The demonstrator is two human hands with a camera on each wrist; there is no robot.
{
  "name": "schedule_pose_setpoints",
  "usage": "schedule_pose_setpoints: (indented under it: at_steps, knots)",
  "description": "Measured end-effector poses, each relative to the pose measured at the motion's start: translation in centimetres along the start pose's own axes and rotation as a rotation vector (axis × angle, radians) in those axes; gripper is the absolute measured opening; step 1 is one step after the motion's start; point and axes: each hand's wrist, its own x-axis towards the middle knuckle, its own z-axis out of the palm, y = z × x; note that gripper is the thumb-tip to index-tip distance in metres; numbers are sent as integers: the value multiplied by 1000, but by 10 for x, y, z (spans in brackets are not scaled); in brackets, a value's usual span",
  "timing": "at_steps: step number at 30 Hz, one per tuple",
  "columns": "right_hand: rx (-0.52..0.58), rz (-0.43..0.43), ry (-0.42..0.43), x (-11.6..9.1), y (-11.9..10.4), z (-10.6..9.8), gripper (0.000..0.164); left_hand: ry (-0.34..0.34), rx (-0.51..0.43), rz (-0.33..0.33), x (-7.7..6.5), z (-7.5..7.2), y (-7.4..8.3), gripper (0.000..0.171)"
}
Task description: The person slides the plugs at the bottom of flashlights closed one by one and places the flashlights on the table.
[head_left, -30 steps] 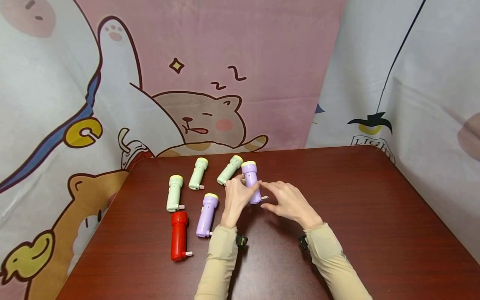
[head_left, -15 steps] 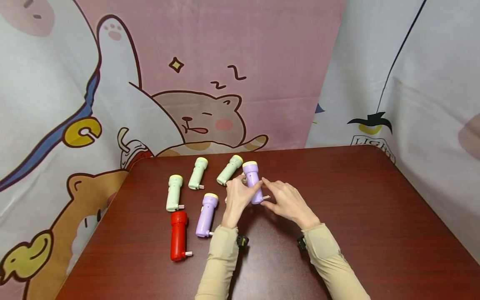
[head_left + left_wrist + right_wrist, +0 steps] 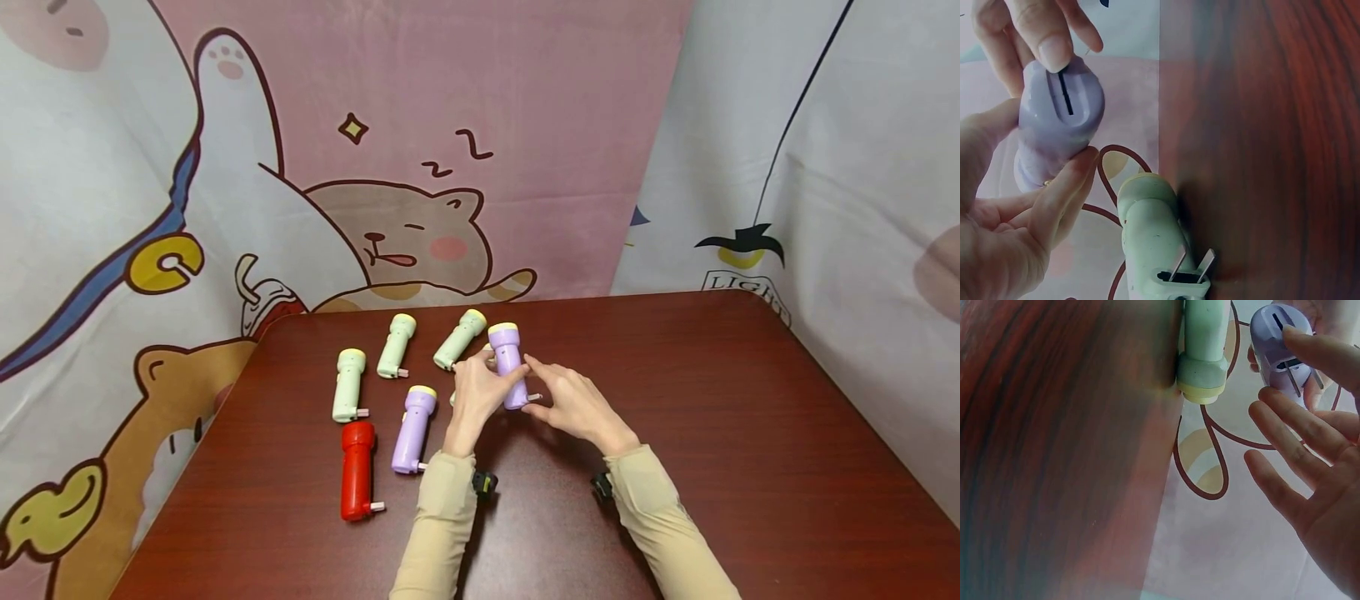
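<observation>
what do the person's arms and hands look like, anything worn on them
The left sleeve and right sleeve are long, plain beige and lightly creased, reaching down to the wrists. A small black device sits on the inner side of the left wrist, with another on the right. The left hand and right hand are ungloved.

There are seven flashlights in all, four of them green: one green flashlight (image 3: 348, 386) toward the left edge of the table (image 3: 750, 458), a second green flashlight (image 3: 397, 346) by its far left corner, a third green flashlight (image 3: 460, 340) near its far edge, and a fourth green flashlight (image 3: 1150, 240) mostly hidden in the head view. Two more are purple, a held purple flashlight (image 3: 506, 357) and a lying purple flashlight (image 3: 412, 429), and one is a red flashlight (image 3: 357, 472). Two hands show, one left hand (image 3: 477, 387) and one right hand (image 3: 581, 404).
</observation>
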Motion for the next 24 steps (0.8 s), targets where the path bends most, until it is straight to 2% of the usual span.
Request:
schedule_pose_setpoints:
  at_steps: [9,16,24]
  knots:
    - [50,-14,5,1,4,-1,60,-68,-8,27,0,-3,1,47]
    - [36,-23,-9,1,6,-3,60,-153,-51,-35,1,-8,4,51]
    - [4,-45,-19,1,5,-6,63,-151,-48,-65,1,-10,7,49]
